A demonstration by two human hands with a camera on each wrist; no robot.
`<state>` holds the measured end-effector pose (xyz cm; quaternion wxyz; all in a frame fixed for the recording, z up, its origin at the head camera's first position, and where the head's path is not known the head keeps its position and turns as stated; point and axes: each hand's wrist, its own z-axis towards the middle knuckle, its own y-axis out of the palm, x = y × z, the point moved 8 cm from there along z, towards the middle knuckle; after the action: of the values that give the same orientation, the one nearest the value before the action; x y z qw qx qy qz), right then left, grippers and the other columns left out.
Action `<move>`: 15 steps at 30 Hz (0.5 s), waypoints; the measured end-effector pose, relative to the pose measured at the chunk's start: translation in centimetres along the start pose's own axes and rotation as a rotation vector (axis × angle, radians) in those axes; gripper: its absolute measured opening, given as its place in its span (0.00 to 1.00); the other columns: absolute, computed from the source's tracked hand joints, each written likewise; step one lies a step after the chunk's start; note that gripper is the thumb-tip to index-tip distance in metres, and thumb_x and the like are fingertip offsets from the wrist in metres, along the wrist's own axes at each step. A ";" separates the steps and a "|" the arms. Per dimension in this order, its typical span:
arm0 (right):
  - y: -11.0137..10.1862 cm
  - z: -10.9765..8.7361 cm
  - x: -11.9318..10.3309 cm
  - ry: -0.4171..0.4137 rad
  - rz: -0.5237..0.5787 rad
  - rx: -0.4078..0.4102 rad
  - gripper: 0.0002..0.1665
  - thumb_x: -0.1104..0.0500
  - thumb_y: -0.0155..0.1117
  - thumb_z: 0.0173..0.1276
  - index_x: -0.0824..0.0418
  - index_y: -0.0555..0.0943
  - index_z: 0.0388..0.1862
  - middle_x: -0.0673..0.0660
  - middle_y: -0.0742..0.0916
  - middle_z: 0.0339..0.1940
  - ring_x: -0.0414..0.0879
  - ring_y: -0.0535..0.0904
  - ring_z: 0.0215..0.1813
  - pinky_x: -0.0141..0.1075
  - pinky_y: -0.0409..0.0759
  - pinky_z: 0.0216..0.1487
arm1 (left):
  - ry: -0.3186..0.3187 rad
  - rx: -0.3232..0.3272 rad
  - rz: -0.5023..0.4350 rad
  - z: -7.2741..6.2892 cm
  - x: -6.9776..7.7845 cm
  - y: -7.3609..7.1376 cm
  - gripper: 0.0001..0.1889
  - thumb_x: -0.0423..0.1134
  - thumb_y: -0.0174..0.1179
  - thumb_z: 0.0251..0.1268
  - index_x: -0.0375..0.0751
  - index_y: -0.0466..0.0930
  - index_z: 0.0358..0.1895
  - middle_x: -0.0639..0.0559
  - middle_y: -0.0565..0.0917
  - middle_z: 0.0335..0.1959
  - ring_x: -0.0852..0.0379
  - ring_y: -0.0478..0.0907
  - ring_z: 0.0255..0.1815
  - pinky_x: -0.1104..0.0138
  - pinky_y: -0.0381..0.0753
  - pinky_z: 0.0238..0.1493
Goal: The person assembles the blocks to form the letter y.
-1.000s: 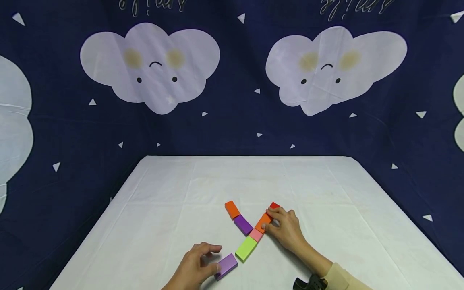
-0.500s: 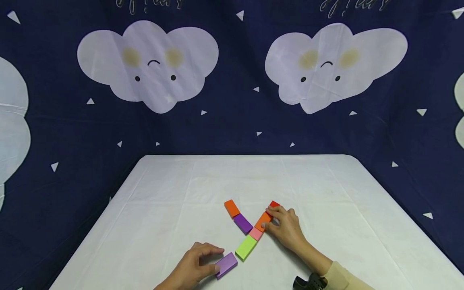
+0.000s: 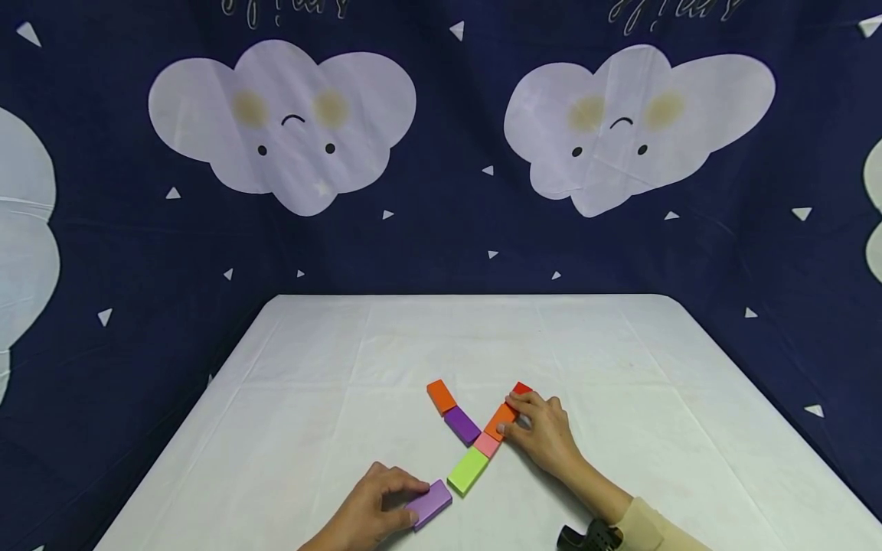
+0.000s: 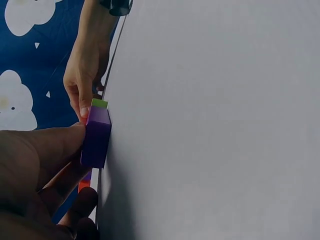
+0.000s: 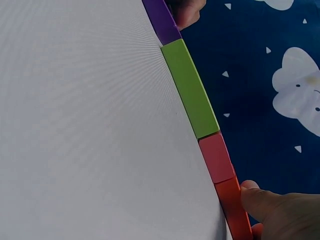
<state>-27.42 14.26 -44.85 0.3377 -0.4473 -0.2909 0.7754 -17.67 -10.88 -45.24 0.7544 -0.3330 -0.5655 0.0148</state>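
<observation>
In the head view my left hand (image 3: 368,509) pinches a light purple block (image 3: 430,504) at the near end of a row, index finger on its far edge and thumb on its near side. The left wrist view shows the thumb against this purple block (image 4: 96,140). My right hand (image 3: 544,436) holds the orange block (image 3: 499,422) farther up the row, thumb at its side and index fingertip near the red block (image 3: 523,388). Between the hands lie a lime green block (image 3: 468,471) and a pink block (image 3: 486,445). My right fingers partly cover the orange and red blocks.
A dark purple block (image 3: 462,425) and another orange block (image 3: 441,398) form a branch left of the row, meeting it near the pink block. A white cloth covers the table (image 3: 310,367). Behind hangs a dark blue cloth (image 3: 455,245) with clouds.
My left index finger, earlier held apart from the light purple block, now touches its far edge. My right hand and the other blocks stay as they were.
</observation>
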 end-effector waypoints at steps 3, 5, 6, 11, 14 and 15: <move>0.0 0.0 0.0 0.002 0.000 -0.002 0.29 0.51 0.76 0.47 0.59 0.84 0.49 0.49 0.86 0.49 0.43 0.66 0.35 0.34 0.60 0.36 | 0.004 0.005 0.004 0.0 0.1 0.1 0.15 0.41 0.66 0.54 0.48 0.83 0.47 0.53 0.85 0.44 0.64 0.65 0.39 0.72 0.63 0.38; 0.0 0.0 0.0 0.004 0.000 -0.004 0.29 0.51 0.76 0.47 0.59 0.84 0.50 0.49 0.86 0.49 0.43 0.66 0.35 0.35 0.61 0.36 | 0.012 0.014 0.016 0.0 0.2 0.2 0.15 0.41 0.66 0.53 0.48 0.84 0.47 0.53 0.86 0.44 0.65 0.65 0.39 0.73 0.63 0.38; 0.0 -0.1 0.0 0.004 0.000 -0.005 0.29 0.51 0.76 0.47 0.59 0.84 0.50 0.49 0.86 0.49 0.43 0.66 0.35 0.35 0.61 0.37 | 0.020 0.019 0.025 -0.1 0.2 0.2 0.15 0.41 0.66 0.53 0.47 0.84 0.47 0.53 0.86 0.43 0.66 0.65 0.38 0.73 0.64 0.38; 0.0 -0.1 0.0 0.007 0.001 -0.009 0.29 0.51 0.76 0.47 0.60 0.84 0.50 0.50 0.85 0.49 0.43 0.66 0.35 0.35 0.61 0.37 | 0.064 0.046 0.078 -0.1 0.6 0.4 0.15 0.41 0.66 0.53 0.47 0.84 0.46 0.54 0.86 0.41 0.69 0.65 0.38 0.74 0.65 0.37; -0.1 -0.1 -0.1 0.006 -0.001 -0.006 0.29 0.52 0.76 0.47 0.60 0.84 0.50 0.50 0.85 0.50 0.43 0.66 0.35 0.35 0.61 0.37 | 0.057 0.051 0.085 -0.1 0.7 0.5 0.15 0.41 0.67 0.53 0.48 0.84 0.47 0.54 0.86 0.41 0.69 0.65 0.39 0.73 0.65 0.37; -0.1 -0.1 -0.1 0.007 0.000 -0.005 0.29 0.52 0.76 0.47 0.60 0.84 0.50 0.50 0.85 0.50 0.43 0.66 0.35 0.35 0.61 0.37 | 0.045 0.049 0.081 -0.1 0.7 0.6 0.15 0.41 0.67 0.53 0.48 0.84 0.47 0.54 0.86 0.42 0.69 0.65 0.39 0.73 0.65 0.37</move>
<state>-27.29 14.25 -44.77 0.3375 -0.4507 -0.2918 0.7731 -17.17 -10.18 -44.99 0.7736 -0.3373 -0.5340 0.0518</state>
